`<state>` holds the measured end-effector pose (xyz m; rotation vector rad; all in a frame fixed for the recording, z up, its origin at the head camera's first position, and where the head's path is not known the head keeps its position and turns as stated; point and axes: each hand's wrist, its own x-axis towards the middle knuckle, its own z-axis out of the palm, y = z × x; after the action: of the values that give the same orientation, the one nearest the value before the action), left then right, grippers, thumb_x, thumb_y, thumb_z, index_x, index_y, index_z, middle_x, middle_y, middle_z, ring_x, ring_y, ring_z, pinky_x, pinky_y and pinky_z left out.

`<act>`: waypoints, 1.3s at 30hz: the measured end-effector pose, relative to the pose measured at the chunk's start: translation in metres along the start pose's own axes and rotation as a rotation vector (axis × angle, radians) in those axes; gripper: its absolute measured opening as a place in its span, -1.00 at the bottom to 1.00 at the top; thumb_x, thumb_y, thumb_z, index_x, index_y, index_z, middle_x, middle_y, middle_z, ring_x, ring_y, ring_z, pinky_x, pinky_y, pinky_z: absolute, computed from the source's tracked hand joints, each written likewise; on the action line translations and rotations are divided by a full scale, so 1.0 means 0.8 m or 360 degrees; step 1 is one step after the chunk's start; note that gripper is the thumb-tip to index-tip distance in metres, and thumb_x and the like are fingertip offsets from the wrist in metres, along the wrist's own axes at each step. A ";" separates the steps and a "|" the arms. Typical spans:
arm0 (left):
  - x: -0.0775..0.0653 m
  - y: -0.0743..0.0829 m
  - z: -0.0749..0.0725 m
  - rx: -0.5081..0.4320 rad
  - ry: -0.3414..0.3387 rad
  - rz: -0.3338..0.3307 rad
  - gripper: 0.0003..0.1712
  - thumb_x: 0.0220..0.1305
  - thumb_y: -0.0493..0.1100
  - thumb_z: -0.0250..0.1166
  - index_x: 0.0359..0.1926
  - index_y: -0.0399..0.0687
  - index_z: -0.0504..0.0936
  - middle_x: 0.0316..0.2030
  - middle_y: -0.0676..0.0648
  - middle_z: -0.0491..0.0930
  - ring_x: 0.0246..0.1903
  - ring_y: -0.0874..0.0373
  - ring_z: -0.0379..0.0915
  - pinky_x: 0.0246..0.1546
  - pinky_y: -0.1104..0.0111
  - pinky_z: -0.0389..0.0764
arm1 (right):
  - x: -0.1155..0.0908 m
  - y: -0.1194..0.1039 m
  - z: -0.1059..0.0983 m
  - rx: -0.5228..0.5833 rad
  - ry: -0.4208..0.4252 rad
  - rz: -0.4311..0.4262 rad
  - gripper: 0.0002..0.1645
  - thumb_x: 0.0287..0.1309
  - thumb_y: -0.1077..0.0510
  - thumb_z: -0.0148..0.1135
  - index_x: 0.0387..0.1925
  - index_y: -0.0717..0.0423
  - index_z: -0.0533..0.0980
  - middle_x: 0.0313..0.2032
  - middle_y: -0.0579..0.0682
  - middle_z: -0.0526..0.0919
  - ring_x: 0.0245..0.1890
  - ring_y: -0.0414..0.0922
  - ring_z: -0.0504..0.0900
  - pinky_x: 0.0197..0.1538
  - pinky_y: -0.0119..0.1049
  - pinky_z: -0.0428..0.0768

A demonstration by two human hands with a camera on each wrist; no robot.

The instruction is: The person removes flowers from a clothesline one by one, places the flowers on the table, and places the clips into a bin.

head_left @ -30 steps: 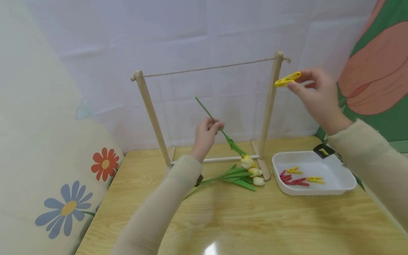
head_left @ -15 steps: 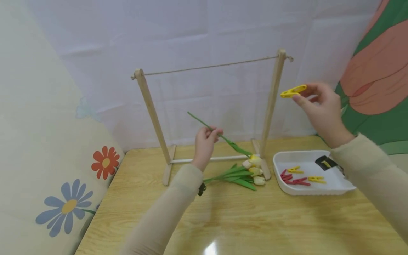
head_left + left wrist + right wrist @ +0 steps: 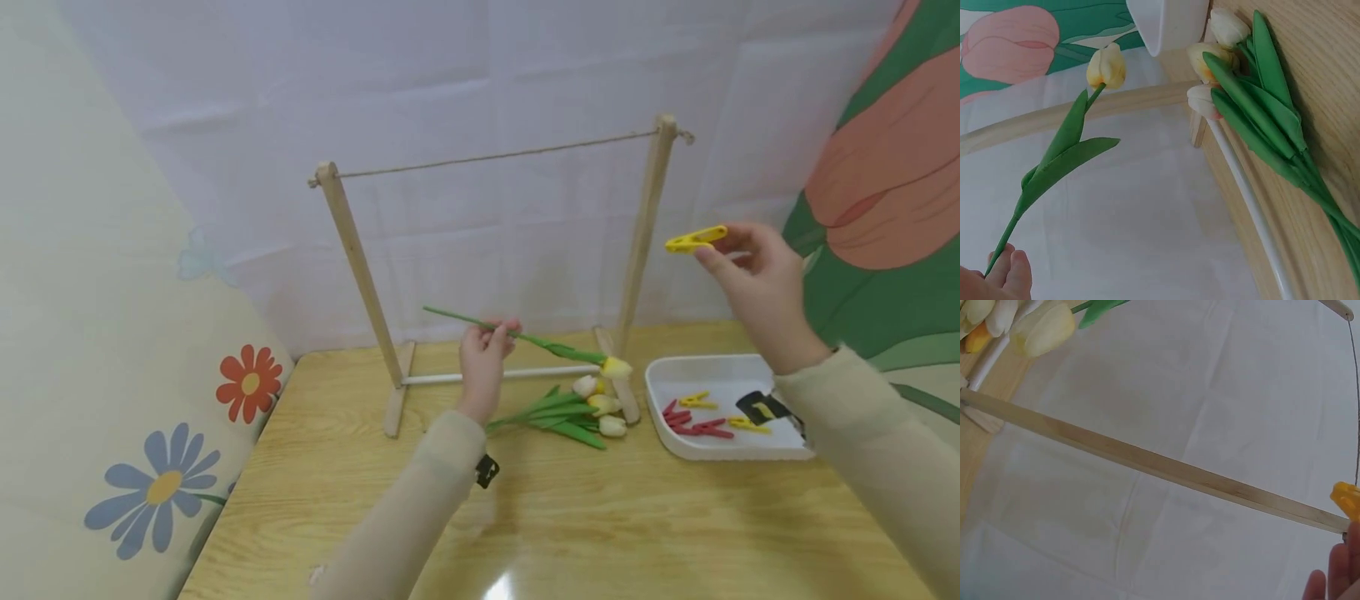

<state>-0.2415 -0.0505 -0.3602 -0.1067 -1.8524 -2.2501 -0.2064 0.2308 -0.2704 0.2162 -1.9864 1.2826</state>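
Note:
My left hand (image 3: 483,367) pinches the green stem of a pale yellow tulip (image 3: 617,368), raised above the table inside the wooden frame. In the left wrist view the tulip (image 3: 1107,67) shows its bloom and two leaves. The stem lies nearly level, bloom to the right. To the right of the frame, my right hand (image 3: 768,296) pinches a yellow clothespin (image 3: 696,240) in the air. Only the tip of that clothespin (image 3: 1346,499) shows in the right wrist view. Several more tulips (image 3: 562,411) lie on the table under the held one.
The wooden frame (image 3: 360,271) has two posts with a twine line (image 3: 495,157) tied between their tops and a white rod (image 3: 435,378) low down. At right a white tray (image 3: 667,442) holds several red and yellow clothespins. A white cloth hangs behind.
The held tulip has come down and turned from slanting to nearly level, its bloom shifting right. My right hand has lowered with the clothespin, still pinching it.

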 end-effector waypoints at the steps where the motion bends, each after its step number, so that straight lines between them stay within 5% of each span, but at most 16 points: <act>1: -0.002 -0.003 0.000 0.0000 0.0008 0.0007 -0.86 0.48 -0.39 0.07 -0.03 -0.40 0.45 -0.02 -0.34 0.66 -0.09 0.11 0.62 0.09 0.30 0.66 | -0.002 0.002 0.000 0.0007 0.0005 0.0006 -0.73 0.32 0.25 0.28 -0.17 -0.24 0.50 -0.24 -0.43 0.51 -0.19 -0.43 0.47 -0.14 -0.55 0.40; 7: -0.015 -0.023 -0.001 0.0014 0.0039 0.0015 -0.90 0.48 -0.39 0.07 -0.07 -0.37 0.45 -0.04 -0.30 0.67 -0.11 0.16 0.59 0.10 0.26 0.65 | -0.013 0.017 -0.006 -0.0013 -0.0027 0.0017 -0.70 0.33 0.26 0.26 -0.16 -0.28 0.48 -0.25 -0.44 0.51 -0.19 -0.43 0.45 -0.16 -0.61 0.39; 23: -0.043 -0.060 0.003 -0.0017 0.0239 -0.0129 -0.89 0.49 -0.38 0.01 -0.05 -0.36 0.40 0.01 -0.34 0.63 0.12 -0.17 0.54 0.26 0.10 0.55 | -0.034 0.049 -0.025 -0.0060 -0.0123 0.0127 -0.67 0.37 0.23 0.21 -0.09 -0.34 0.42 -0.21 -0.46 0.49 -0.22 -0.43 0.45 -0.24 -0.78 0.42; 29: -0.050 -0.070 0.000 -0.0024 0.0294 -0.0269 -0.84 0.51 -0.32 0.02 0.00 -0.32 0.42 0.06 -0.28 0.63 0.08 -0.08 0.54 0.26 0.12 0.54 | -0.042 0.059 -0.032 -0.0096 -0.0209 0.0202 -0.68 0.40 0.18 0.20 -0.07 -0.38 0.39 -0.22 -0.50 0.47 -0.22 -0.46 0.44 -0.24 -0.80 0.41; 34: -0.056 -0.085 0.001 -0.0090 0.0370 -0.0293 -0.83 0.51 -0.30 0.05 -0.01 -0.33 0.42 0.07 -0.33 0.62 -0.03 -0.03 0.54 0.20 0.06 0.54 | -0.046 0.070 -0.036 -0.0176 -0.0359 0.0269 -0.79 0.41 0.11 0.20 0.03 -0.07 0.46 -0.29 -0.62 0.47 -0.26 -0.51 0.42 -0.28 -0.76 0.39; 39: -0.059 -0.095 -0.001 -0.0189 0.0409 -0.0305 -0.82 0.50 -0.26 0.08 -0.01 -0.30 0.39 0.04 -0.31 0.61 -0.10 0.04 0.50 0.11 0.13 0.54 | -0.046 0.082 -0.041 -0.0214 -0.0455 0.0326 -0.54 0.43 0.07 0.18 0.15 0.34 0.41 -0.32 -0.72 0.46 -0.25 -0.60 0.42 -0.26 -0.79 0.40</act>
<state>-0.2120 -0.0315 -0.4428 0.3390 -1.6566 -2.3664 -0.1976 0.2810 -0.3350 0.1394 -2.3812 1.2949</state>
